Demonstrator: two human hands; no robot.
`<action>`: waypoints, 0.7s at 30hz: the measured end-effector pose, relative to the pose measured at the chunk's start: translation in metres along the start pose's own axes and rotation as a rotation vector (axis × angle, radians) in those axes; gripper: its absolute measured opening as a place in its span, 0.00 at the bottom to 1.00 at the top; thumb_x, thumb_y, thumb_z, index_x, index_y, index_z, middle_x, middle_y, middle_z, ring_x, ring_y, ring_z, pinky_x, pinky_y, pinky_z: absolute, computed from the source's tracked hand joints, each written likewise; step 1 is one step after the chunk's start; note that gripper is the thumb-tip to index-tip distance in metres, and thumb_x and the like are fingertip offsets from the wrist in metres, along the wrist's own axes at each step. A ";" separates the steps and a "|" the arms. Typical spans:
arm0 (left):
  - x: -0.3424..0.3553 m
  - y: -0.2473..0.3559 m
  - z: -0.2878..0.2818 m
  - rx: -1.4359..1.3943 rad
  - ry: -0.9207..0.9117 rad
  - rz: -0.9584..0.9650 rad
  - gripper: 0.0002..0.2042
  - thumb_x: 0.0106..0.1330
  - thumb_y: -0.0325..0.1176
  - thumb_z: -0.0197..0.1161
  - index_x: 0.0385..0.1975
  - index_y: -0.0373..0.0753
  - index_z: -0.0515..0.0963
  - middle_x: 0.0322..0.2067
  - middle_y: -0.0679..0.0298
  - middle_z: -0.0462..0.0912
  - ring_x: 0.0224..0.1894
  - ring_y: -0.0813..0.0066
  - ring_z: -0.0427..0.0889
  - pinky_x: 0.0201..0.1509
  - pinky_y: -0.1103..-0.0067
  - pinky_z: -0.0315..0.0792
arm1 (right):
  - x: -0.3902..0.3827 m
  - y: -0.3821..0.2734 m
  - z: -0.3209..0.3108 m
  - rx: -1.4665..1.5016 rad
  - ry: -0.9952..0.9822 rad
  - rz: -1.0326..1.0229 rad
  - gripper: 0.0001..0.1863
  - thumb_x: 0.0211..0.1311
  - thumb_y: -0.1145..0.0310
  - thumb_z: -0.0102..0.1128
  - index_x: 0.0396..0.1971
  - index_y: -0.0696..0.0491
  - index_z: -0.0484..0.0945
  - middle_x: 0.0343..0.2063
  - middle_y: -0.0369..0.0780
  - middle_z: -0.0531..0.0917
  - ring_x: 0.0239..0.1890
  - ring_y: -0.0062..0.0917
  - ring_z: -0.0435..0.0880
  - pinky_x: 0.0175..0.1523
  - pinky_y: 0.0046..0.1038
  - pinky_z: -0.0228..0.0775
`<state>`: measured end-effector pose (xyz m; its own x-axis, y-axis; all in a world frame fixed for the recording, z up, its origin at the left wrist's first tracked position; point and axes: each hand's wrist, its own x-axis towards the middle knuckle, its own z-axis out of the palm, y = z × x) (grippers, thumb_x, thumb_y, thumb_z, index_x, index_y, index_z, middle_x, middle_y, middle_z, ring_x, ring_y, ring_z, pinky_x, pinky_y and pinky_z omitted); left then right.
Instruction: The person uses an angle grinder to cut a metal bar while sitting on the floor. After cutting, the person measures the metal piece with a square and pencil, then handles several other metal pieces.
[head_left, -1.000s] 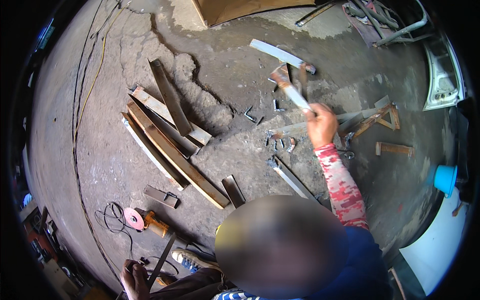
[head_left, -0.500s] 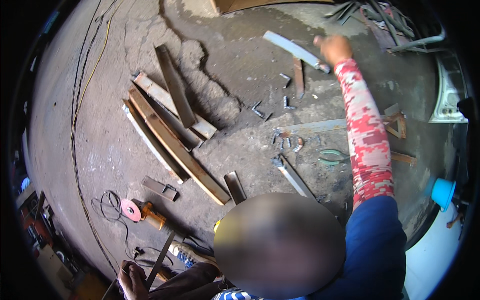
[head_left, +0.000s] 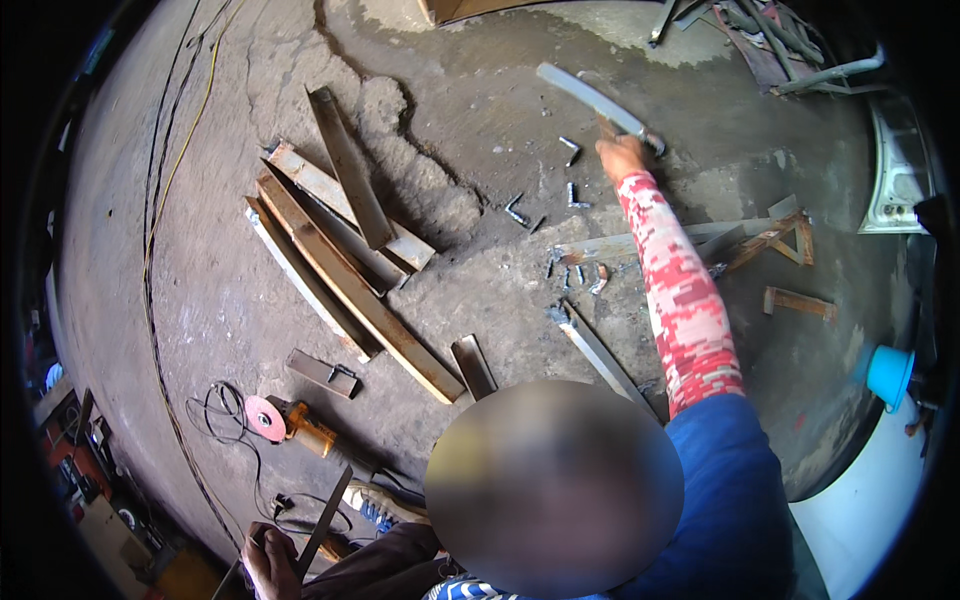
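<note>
My right hand (head_left: 622, 158), beyond a red-and-white camouflage sleeve, is closed at the underside of a slightly bent grey metal bar (head_left: 592, 95) on the far right of the floor. A rusty strip (head_left: 604, 126) shows between the fingers and the bar. At the lower left edge, my left hand (head_left: 268, 562) is closed on a try square (head_left: 328, 510) with a dark, thin blade. Short metal pieces (head_left: 570, 150) lie near my right hand. A grey bar with a triangular rusty end (head_left: 790, 235) lies partly behind my forearm. A blurred patch hides the lower middle.
Several rusty steel lengths (head_left: 350, 295) lie in a pile at the left. An angle grinder (head_left: 300, 428) with a pink disc and loose cord sits nearer. Cables (head_left: 150, 240) run along the left floor. At the right are a blue bucket (head_left: 890, 378) and a white panel (head_left: 895, 180).
My right hand has come left and nearer, closing at the rusty strip under the grey bar. That bar has shifted slightly right. My left hand still holds the try square.
</note>
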<state>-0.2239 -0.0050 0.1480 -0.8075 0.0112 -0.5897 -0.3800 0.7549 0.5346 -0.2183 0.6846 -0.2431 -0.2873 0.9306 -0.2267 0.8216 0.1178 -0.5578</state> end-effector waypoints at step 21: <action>0.018 -0.006 0.003 0.177 -0.016 0.199 0.16 0.85 0.41 0.51 0.32 0.42 0.71 0.21 0.73 0.69 0.23 0.86 0.63 0.28 0.81 0.57 | 0.069 -0.070 -0.278 0.031 0.352 -0.734 0.30 0.67 0.52 0.74 0.59 0.60 0.82 0.51 0.47 0.89 0.55 0.32 0.88 0.64 0.33 0.75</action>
<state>-0.2346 -0.0074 0.1329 -0.8507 0.1802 -0.4937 -0.1283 0.8397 0.5276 -0.1587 0.8366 0.0026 -0.5717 0.6752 0.4661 0.4688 0.7350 -0.4898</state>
